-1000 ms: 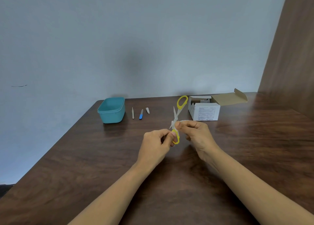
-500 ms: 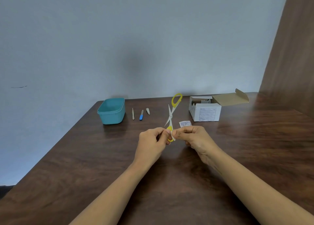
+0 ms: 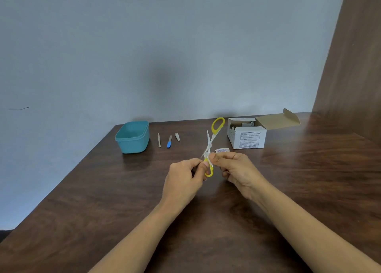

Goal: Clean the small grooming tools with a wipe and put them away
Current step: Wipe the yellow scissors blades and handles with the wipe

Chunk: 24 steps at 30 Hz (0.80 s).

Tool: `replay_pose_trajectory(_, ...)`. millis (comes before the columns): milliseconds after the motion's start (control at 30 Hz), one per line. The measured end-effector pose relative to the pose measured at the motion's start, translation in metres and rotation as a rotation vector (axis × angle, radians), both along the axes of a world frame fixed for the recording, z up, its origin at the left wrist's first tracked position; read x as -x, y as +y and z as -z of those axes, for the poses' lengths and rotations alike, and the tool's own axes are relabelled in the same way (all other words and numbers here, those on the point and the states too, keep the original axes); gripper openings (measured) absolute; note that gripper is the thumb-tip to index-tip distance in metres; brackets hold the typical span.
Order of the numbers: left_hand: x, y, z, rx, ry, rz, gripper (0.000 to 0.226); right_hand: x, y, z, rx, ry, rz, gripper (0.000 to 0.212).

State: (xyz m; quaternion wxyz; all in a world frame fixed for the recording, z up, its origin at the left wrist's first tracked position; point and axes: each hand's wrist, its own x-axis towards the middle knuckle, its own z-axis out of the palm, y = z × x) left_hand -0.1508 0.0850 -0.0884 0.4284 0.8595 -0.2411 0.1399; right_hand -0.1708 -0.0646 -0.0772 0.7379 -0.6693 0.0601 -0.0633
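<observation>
Over the middle of the dark brown wood-grain surface: I'm holding the yellow-handled scissors up off it, opened into an X, one handle loop high and away from me, the other down by my hands.

Left hand: fingers clenched around the lower yellow loop.

Right hand: fingers pinching a small white wipe onto the blades, right by the pivot. Other right fingers curled under.

Flat on the surface just behind my right hand: a small printed white sachet.

Near the far edge, right of centre: a white cardboard box, brown flap open toward the right; contents too small to tell.

Near the far left corner: an open teal plastic tub.

Between tub and scissors, in a row and apart from each other: a slim beige tool, a blue-handled tool, a short metal clipper-like tool. None of them are in the tub.
</observation>
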Motion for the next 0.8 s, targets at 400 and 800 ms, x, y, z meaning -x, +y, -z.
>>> replay_pose_trajectory(400, 0.0, -0.001, 0.002, -0.057, 0.001, 0.091, 0.026, 0.001, 0.001, 0.002, -0.029, -0.129, 0.084, 0.011)
replay_pose_trajectory(800, 0.005, -0.008, 0.003, -0.151, -0.039, 0.114, 0.03, -0.005, -0.004, 0.002, -0.317, -0.089, 0.246, 0.012)
